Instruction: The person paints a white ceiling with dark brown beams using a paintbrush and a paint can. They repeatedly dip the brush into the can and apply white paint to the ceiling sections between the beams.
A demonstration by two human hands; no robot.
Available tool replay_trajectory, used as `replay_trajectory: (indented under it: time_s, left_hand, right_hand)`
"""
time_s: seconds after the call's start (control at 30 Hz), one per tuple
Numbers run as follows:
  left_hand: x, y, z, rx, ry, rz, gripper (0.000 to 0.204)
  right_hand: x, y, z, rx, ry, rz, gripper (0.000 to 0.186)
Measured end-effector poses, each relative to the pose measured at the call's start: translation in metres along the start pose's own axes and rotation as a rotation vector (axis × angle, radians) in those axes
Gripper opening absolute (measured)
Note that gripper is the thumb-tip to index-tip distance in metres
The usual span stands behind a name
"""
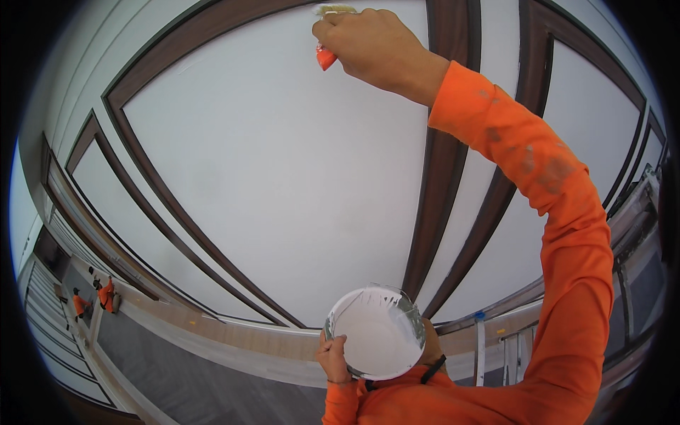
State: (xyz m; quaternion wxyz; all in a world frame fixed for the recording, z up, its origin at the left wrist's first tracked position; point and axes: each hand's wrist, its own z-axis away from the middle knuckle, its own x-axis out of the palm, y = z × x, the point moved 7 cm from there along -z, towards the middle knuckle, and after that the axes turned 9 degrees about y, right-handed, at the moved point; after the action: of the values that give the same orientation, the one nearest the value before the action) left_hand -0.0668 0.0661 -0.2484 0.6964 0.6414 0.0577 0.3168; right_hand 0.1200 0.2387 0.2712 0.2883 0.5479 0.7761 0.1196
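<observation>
My right hand (375, 53) is raised high, closed around a paintbrush (325, 58) with an orange handle. Its pale bristles show above my knuckles, by the white wall panel (276, 177) near a dark brown moulding (443, 163); whether they touch the wall I cannot tell. Low in front of my body, my left hand (334, 359) grips the left side of a round bucket (410, 310). White paint (379, 338) shows inside it, with streaks and drips on the inner wall. My right orange sleeve (528, 152) carries grey-white paint smears.
More brown-framed panels (163, 227) stand to both sides. Below the wall runs a pale wood-coloured strip (248, 347) beside a dark grey floor (184, 375). Metal ladder-like frames (480, 350) stand at lower right. Two people in orange (106, 294) are low down at far left.
</observation>
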Motion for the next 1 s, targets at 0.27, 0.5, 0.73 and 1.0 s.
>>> replay_trajectory:
  time_s: [0.27,0.5,0.73,1.0]
  left_hand:
    - [0.0,-0.004,-0.005,-0.054,-0.044,-0.006,0.014]
    - [0.001,0.0,-0.006,-0.034,-0.062,-0.017,0.012]
    - [0.008,0.008,-0.006,0.029,-0.047,-0.017,0.027]
    - [0.008,0.013,-0.006,0.013,-0.038,-0.027,0.026]
  right_hand:
    - [-0.006,0.01,0.008,-0.013,0.017,0.118,0.017]
    - [-0.012,0.016,0.011,0.014,-0.022,0.112,0.019]
    - [-0.016,0.023,0.012,0.01,-0.004,0.132,0.018]
    - [-0.02,0.028,0.013,0.014,0.0,0.188,0.016]
